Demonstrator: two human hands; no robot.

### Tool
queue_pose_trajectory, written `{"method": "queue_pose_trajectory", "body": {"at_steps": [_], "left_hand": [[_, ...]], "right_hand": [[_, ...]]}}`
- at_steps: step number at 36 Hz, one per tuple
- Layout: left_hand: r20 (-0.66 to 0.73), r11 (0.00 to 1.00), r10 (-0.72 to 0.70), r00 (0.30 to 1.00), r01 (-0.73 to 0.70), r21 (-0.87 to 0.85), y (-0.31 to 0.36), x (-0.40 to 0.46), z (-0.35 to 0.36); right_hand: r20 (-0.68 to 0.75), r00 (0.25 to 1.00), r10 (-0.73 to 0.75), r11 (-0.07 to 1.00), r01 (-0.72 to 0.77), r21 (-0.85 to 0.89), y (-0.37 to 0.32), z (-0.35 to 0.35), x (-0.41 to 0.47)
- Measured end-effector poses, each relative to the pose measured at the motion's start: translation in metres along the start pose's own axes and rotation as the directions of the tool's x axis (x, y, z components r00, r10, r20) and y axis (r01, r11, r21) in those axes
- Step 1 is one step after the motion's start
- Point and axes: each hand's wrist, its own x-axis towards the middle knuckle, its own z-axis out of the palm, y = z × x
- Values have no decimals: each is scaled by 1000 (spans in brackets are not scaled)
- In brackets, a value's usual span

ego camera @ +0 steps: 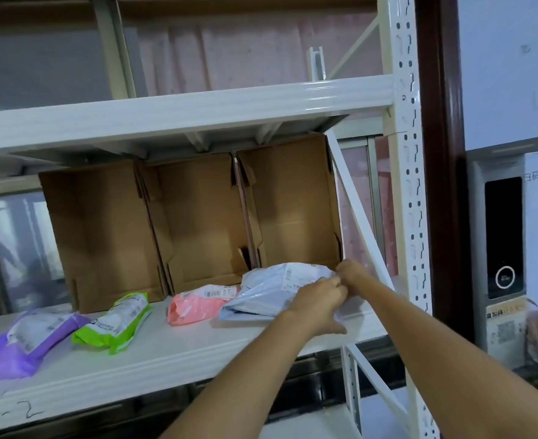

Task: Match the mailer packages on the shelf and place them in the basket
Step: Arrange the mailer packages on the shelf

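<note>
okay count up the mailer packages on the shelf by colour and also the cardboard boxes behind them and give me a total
Purple mailer: 1
Green mailer: 1
Pink mailer: 1
Pale blue-grey mailer, with the left hand and the right hand on it: 1
Open cardboard boxes, left, middle, right: 3
Total: 7

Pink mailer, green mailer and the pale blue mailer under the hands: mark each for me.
pink mailer (194, 307), head view, on its pink front face.
green mailer (115, 324), head view, on its middle.
pale blue mailer (267, 291), head view, on its top face left of the hands.
</note>
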Motion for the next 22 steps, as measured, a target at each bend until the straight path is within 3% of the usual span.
{"method": "queue_pose_trajectory", "body": {"at_steps": [3,6,9,13,18,22], "left_hand": [[51,996,-59,997,62,-58,-6,-2,4],[71,987,-121,990,127,-97,-12,-6,9],[63,972,-129,990,139,-191,-20,-8,16],[70,919,-126,990,142,-369,-27,-12,19],[99,852,-102,990,138,-505,-27,-15,6],[-37,815,-279,960,216,-538,-42,-10,-12]], "right_hand": [[-16,1000,-17,976,20,219,4,1,5],[5,1000,20,979,-20,205,2,4,9],[-152,988,40,996,-28,84,0,9,10],[-230,973,34,992,-4,130,0,17,12],[-176,984,-23,983,54,173,-6,21,18],[-25,997,-70,996,68,-49,-23,18,16]]}}
